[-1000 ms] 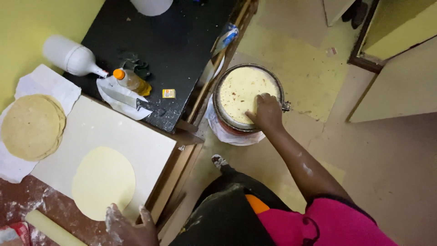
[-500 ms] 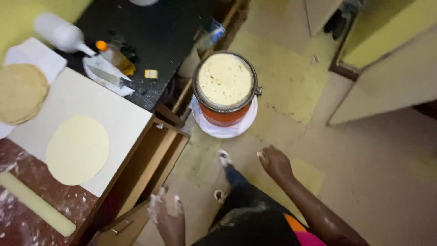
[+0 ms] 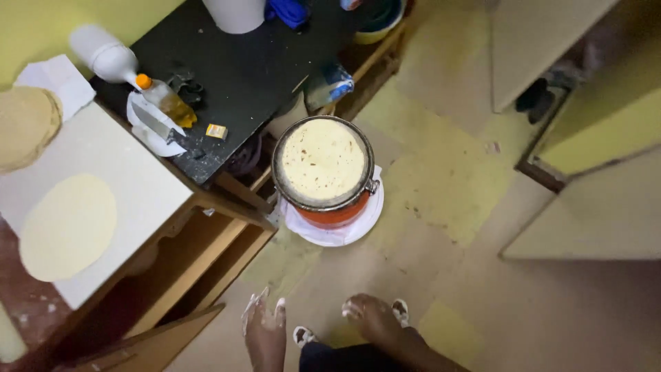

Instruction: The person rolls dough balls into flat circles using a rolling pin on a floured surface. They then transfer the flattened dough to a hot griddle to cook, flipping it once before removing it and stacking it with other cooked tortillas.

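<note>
- I am seeing my left hand (image 3: 265,334) hanging low at the near edge of the view, fingers spread and dusted with white flour, holding nothing.
- My right hand (image 3: 375,318) is hovering just to its right, fingers loosely curled and apart, also holding nothing; both hands are hanging over the worn yellow-and-grey floor (image 3: 441,172).
- The thing nearest to them is the round metal pan with a pale speckled flatbread (image 3: 323,160) lying on it, farther out and slightly between the hands, well apart from both.
- That pan is sitting on an orange cylindrical stove (image 3: 335,215), which is standing on a white round plate (image 3: 358,226) on the floor.
- Nothing is standing between my hands and the pan; only bare floor and my white-strapped sandals (image 3: 301,335) are showing there.
- To the left, a white rectangular rolling board (image 3: 96,165) is carrying a raw rolled-out dough disc (image 3: 67,226); a stack of cooked flatbreads (image 3: 24,124) is lying at the far left on white paper (image 3: 58,79).
- Under the board, an open wooden drawer (image 3: 200,265) is jutting out toward my left hand.
- Farther out, a black tabletop (image 3: 241,83) is holding a white plastic bottle lying on its side (image 3: 103,54), a small bottle of yellow oil with an orange cap (image 3: 165,100), a knife on a white saucer (image 3: 158,127) and a small yellow cube (image 3: 216,131).
- On the right, pale cabinet panels (image 3: 592,207) are bordering the floor.
</note>
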